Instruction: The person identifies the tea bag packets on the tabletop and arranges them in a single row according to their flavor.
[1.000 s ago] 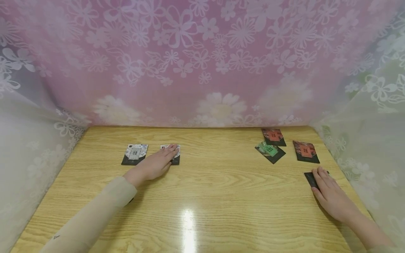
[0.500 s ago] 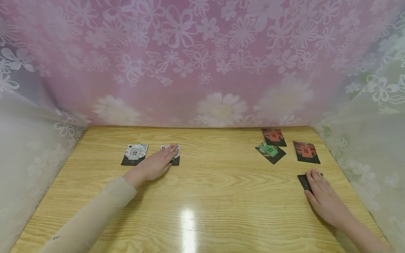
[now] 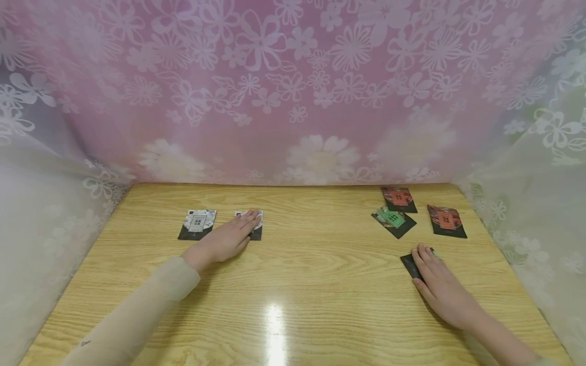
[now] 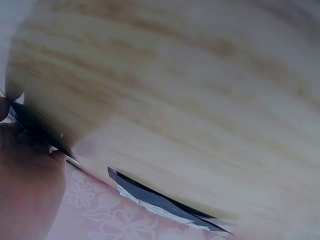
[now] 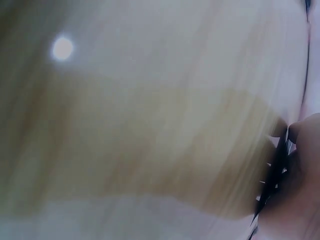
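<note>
My left hand [image 3: 229, 238] lies with straight fingers across a white-and-black packet [image 3: 256, 235] at the left of the table, covering most of it. Beside it, to the left, is a second white-and-black packet [image 3: 198, 223], also seen edge-on as a flat packet [image 4: 165, 204] in the left wrist view. On the right, my right hand [image 3: 441, 290] rests with extended fingers on a black packet [image 3: 412, 267], whose far corner shows a little green. The thin dark packet [image 5: 275, 175] appears under that hand in the right wrist view.
Behind the right hand lie a green-and-black packet [image 3: 393, 221] overlapping a red-and-black packet [image 3: 399, 199], and another red-and-black packet [image 3: 446, 221]. The wooden table [image 3: 311, 300] meets a pink flowered curtain [image 3: 293, 127] at the back, with pale curtains at both sides.
My right hand has slid left across the table, and the black packet under it has moved left too. My left hand has stayed on its packet.
</note>
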{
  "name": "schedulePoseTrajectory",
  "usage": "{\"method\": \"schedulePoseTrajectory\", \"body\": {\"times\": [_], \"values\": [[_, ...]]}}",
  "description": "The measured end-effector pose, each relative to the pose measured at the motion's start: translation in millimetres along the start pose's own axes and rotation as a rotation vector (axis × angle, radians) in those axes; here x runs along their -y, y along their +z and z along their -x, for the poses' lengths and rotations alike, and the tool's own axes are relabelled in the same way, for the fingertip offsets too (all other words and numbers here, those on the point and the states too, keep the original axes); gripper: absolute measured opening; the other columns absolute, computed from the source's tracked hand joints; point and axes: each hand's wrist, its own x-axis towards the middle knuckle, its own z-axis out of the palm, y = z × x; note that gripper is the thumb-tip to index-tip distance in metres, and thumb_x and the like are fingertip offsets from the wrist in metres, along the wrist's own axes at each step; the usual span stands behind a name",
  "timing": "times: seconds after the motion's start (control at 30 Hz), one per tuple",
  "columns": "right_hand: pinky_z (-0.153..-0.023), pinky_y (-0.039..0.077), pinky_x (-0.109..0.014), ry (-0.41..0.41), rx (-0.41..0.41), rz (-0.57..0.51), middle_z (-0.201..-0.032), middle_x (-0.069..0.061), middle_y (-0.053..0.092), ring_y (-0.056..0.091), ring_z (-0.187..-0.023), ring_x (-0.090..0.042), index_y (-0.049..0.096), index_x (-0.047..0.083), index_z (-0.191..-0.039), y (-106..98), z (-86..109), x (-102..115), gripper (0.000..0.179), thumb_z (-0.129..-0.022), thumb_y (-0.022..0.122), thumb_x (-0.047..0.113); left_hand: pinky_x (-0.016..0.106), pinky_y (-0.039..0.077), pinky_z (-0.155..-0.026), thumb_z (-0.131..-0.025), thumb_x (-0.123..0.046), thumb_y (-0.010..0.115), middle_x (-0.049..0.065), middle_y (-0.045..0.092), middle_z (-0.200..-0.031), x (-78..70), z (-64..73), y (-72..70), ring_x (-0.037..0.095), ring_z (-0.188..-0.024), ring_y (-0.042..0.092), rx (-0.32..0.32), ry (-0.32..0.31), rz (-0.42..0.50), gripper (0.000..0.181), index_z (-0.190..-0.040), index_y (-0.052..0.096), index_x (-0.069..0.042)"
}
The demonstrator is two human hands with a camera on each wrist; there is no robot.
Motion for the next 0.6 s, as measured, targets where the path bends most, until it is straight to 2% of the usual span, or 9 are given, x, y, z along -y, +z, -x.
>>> {"method": "schedulePoseTrajectory", "body": {"times": [0.2,0.37,0.6], "values": [[-0.127,-0.018,-0.014,-0.054,0.0,-0.001,-0.173,-0.029,0.022,0.005,-0.168,-0.028,0.024,-0.003,-0.167,1.9,-11.9,22.0,0.066,-0.113,0.053,0.022,0.057,0.023,-0.135,-0.115,-0.017,0.043,0.02,0.015,-0.178,-1.9,0.5,-0.8,0.038,-0.165,0.018,0.001,-0.002,0.003,0.06,-0.169,0.022,-0.001],[-0.125,-0.016,-0.008,-0.101,0.02,0.02,-0.172,-0.027,0.028,0.015,-0.167,-0.032,0.029,-0.001,-0.167,-0.1,-24.1,38.1,0.065,-0.112,0.054,0.025,0.057,0.022,-0.135,-0.115,-0.017,0.043,0.02,0.015,-0.178,-2.4,0.4,-1.3,0.037,-0.165,0.018,-0.004,0.003,0.006,0.06,-0.169,0.022,-0.001],[-0.126,-0.014,-0.008,-0.137,0.103,0.011,-0.175,-0.022,0.025,0.026,-0.162,-0.041,0.029,0.002,-0.167,-0.4,-47.8,53.7,0.064,-0.113,0.052,0.029,0.055,0.021,-0.136,-0.115,-0.019,0.042,0.018,0.013,-0.179,-0.3,-0.1,-0.2,0.035,-0.166,0.016,-0.001,-0.002,-0.004,0.061,-0.17,0.021,-0.004]]}}
